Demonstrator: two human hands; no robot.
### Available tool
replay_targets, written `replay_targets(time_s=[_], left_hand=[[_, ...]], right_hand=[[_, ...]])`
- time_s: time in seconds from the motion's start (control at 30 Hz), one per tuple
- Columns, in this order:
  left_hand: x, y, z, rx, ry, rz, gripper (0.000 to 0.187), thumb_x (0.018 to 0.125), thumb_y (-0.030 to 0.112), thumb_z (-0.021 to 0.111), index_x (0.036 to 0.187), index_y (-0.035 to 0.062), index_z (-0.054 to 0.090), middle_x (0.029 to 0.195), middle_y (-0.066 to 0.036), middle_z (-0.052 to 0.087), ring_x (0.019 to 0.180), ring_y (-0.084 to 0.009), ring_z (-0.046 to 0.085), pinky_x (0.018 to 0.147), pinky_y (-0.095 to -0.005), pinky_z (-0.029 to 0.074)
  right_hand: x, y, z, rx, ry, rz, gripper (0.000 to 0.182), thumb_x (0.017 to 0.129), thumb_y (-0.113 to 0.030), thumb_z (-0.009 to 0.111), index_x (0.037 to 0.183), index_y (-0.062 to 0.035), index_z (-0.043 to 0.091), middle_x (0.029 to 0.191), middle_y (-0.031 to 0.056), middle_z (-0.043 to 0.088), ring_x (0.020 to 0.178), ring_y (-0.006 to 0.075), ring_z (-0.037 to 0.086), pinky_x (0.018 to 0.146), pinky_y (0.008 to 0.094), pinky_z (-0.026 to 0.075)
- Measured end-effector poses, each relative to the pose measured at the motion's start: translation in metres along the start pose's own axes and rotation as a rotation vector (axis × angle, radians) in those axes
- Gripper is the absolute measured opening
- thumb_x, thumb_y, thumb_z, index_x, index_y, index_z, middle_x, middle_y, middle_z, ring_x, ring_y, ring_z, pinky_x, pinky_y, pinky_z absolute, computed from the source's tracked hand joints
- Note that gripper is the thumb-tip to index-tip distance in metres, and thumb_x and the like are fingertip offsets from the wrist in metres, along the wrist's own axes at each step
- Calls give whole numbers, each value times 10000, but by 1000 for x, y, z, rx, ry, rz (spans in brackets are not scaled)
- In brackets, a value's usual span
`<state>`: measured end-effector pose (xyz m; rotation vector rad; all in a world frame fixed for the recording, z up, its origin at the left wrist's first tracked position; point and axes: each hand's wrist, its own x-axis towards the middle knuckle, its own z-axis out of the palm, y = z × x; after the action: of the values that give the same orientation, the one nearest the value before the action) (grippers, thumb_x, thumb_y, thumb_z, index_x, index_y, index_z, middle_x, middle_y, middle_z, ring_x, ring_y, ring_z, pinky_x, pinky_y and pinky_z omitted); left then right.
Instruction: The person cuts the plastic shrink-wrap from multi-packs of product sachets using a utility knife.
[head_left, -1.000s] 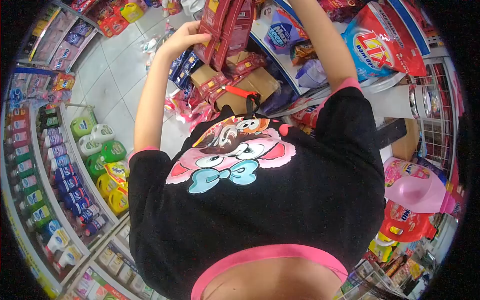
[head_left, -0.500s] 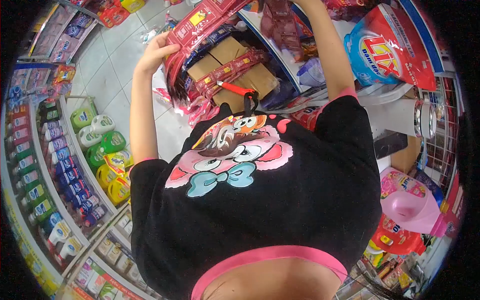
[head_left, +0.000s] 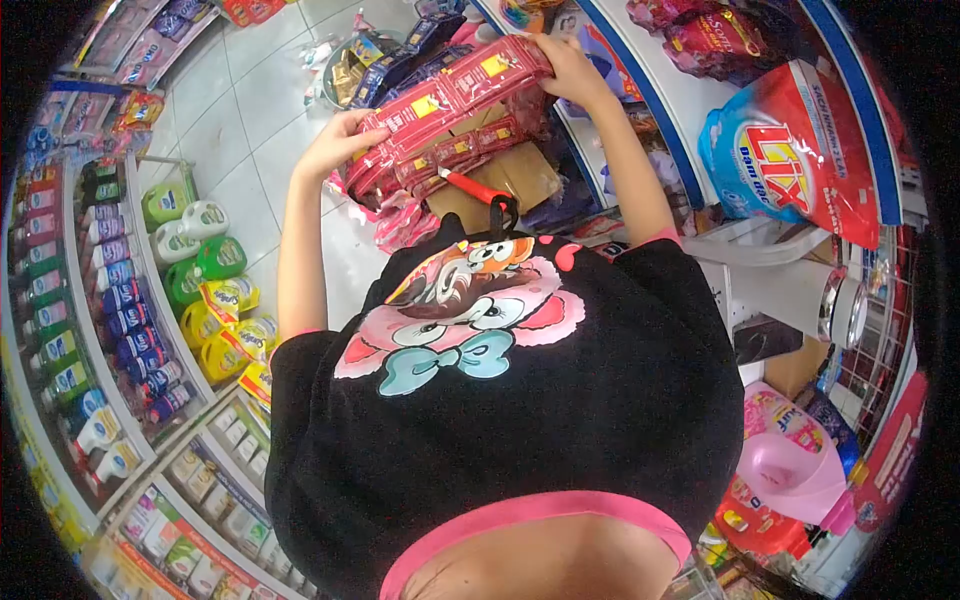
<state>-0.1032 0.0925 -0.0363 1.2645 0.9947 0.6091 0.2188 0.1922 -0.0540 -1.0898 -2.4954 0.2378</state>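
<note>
A strip of red sachets point(head_left: 462, 88) with yellow labels is stretched between my two hands. My left hand point(head_left: 345, 145) grips its lower left end, thumb on top. At the upper right end, my right hand point(head_left: 575, 72) has its fingers wrapped round the strip. Below it lie more red sachet strips point(head_left: 455, 150) on a brown cardboard box point(head_left: 520, 178). A red-handled tool point(head_left: 475, 187) hangs in front of my shirt, near the box. Beyond the strip are dark blue packets point(head_left: 425, 40).
Shelves of bottles point(head_left: 125, 320) run along the left, with green and yellow jugs point(head_left: 220, 257) nearer. On the right are shelves with a Lix bag point(head_left: 780, 150), a metal rack and a pink jug point(head_left: 790, 470). Tiled floor point(head_left: 215, 110) shows at the upper left.
My right hand has come down from the top edge of the view. The red strip now lies lower and straighter between both hands. The view has shifted, showing more blue packets beyond.
</note>
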Motion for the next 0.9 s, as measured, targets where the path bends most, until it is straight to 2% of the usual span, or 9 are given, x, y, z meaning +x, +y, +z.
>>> replay_targets(time_s=[0.07, 0.3, 0.43, 0.5, 0.57, 0.63, 0.7, 0.77, 0.9], left_hand=[[-4, -3, 2, -18, 19, -9, 275, 723, 179, 549, 909, -17, 497, 831, -26, 544, 722, -52, 493, 659, -206, 413], [-10, -11, 8, -26, 55, -33, 267, 722, 177, 548, 904, -12, 500, 821, -21, 544, 711, -51, 491, 645, -198, 409], [8, -36, 3, 83, 56, -77, 239, 721, 175, 547, 892, 11, 513, 762, 8, 536, 652, -36, 464, 575, -184, 388], [23, -56, -1, 140, -9, -183, 335, 724, 185, 546, 996, 9, 463, 842, -29, 531, 751, -74, 476, 640, -212, 400], [39, -93, -8, 211, -33, -218, 370, 715, 190, 556, 1021, 8, 453, 808, -27, 531, 701, -70, 471, 595, -198, 398], [45, -109, 6, 194, 20, -226, 384, 705, 192, 565, 1013, -9, 456, 777, -20, 529, 649, -68, 464, 560, -192, 394], [58, -153, 7, 257, 36, -236, 282, 685, 192, 583, 898, 13, 537, 679, -9, 535, 587, -75, 444, 532, -234, 379], [60, -165, 15, 275, 125, -100, 294, 656, 221, 606, 830, -7, 541, 671, -36, 539, 586, -94, 459, 543, -242, 386], [60, -193, 5, 390, 150, -211, 364, 624, 238, 628, 852, -22, 513, 695, -104, 540, 659, -185, 509, 622, -274, 402]], right_hand=[[-5, -1, 7, 50, 16, -13, 529, 542, -105, 591, 1035, -72, 403, 1021, 123, 467, 982, 260, 410, 856, 344, 256], [-9, 2, 26, 70, 20, -41, 533, 540, -92, 585, 1036, -78, 391, 997, 113, 480, 961, 234, 430, 839, 348, 256], [-17, 20, 57, 32, -24, 4, 503, 536, -55, 556, 1013, -74, 395, 980, 98, 487, 952, 231, 433, 807, 357, 271], [-22, 27, 73, 26, -62, 51, 513, 534, -40, 544, 1023, -69, 391, 1019, 83, 468, 973, 214, 420, 808, 369, 269], [-32, 37, 99, -16, -124, 70, 532, 533, -28, 544, 1039, -70, 384, 1065, 64, 440, 992, 210, 402, 780, 424, 284], [-43, 41, 122, -47, -199, 143, 546, 540, -36, 553, 1053, -76, 368, 1065, 65, 436, 989, 222, 401, 752, 441, 303], [-49, 40, 138, -99, -294, 236, 566, 539, -42, 574, 1060, -79, 355, 1069, 65, 427, 982, 232, 403, 737, 447, 319], [-52, 41, 149, -95, -290, 293, 589, 522, -41, 609, 1054, -91, 361, 1091, 73, 397, 968, 241, 410, 741, 435, 341], [-47, 39, 156, -115, -298, 284, 547, 545, -43, 593, 1048, -105, 387, 1117, 80, 351, 977, 264, 386, 755, 425, 345]])
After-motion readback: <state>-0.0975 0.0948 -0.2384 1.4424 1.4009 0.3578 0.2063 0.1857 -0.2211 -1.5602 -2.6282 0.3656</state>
